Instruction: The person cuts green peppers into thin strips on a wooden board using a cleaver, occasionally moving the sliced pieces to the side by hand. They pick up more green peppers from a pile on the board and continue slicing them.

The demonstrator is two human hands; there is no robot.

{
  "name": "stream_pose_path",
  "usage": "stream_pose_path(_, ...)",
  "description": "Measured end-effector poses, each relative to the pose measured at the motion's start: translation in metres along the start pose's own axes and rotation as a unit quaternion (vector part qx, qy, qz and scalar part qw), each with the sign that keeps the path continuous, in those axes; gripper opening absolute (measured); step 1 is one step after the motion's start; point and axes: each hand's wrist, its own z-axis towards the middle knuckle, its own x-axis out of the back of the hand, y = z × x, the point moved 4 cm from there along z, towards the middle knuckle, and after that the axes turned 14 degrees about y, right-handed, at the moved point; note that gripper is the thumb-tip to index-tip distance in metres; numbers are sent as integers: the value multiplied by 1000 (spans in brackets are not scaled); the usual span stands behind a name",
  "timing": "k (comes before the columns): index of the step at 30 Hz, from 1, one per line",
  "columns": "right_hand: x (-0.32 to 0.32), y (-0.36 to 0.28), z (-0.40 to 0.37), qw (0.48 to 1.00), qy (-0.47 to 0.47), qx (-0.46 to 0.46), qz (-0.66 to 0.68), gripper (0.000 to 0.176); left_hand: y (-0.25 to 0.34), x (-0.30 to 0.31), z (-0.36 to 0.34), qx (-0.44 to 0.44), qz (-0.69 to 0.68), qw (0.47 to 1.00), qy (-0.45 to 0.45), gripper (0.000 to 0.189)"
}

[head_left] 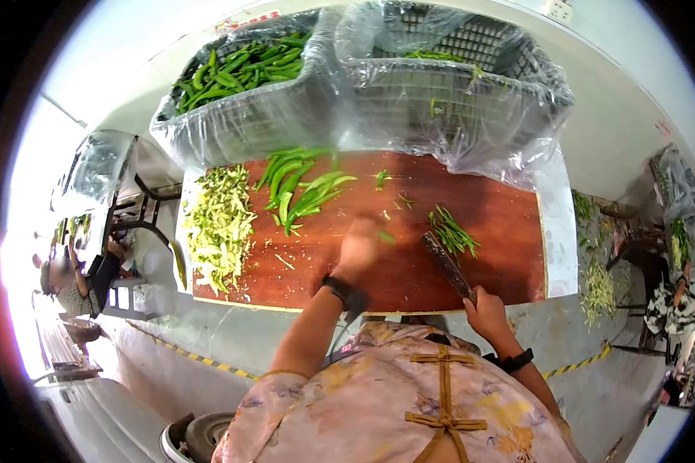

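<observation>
My left hand [361,248] is over the middle of the red-brown board [324,282], blurred by motion; a small green piece [387,237] shows at its fingertips, and I cannot make out whether it is held. My right hand [487,312] is closed around the handle of a knife [446,266], whose dark blade points up and left. Beside the blade lies a small pile of green pepper strips [454,231]. Whole and split green peppers [289,181] lie at the board's upper left. Pale green scraps [218,224] are heaped along its left side.
Behind the board stand two plastic-lined crates, the left one [247,116] with many green peppers, the right one [455,100] with a few green pieces. A seated person [81,287] is at the far left; another person [676,305] is at the far right.
</observation>
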Motion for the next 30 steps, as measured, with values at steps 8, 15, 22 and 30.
stream_pose_path(8,-6,6,-6,999,28,12,31,21,68,-30,-9,-166,-43,985,7,28)
stream_pose_path(15,1,-1,2,998,61,1,-5,21,80,-2,-5,-122,-47,987,-90,38)
stream_pose_path(22,-2,-20,14,992,94,66,45,20,85,-14,-9,-128,-74,987,-64,37)
stream_pose_path(30,-3,-33,21,991,75,99,-44,14,92,-7,5,-137,-105,984,-41,23)
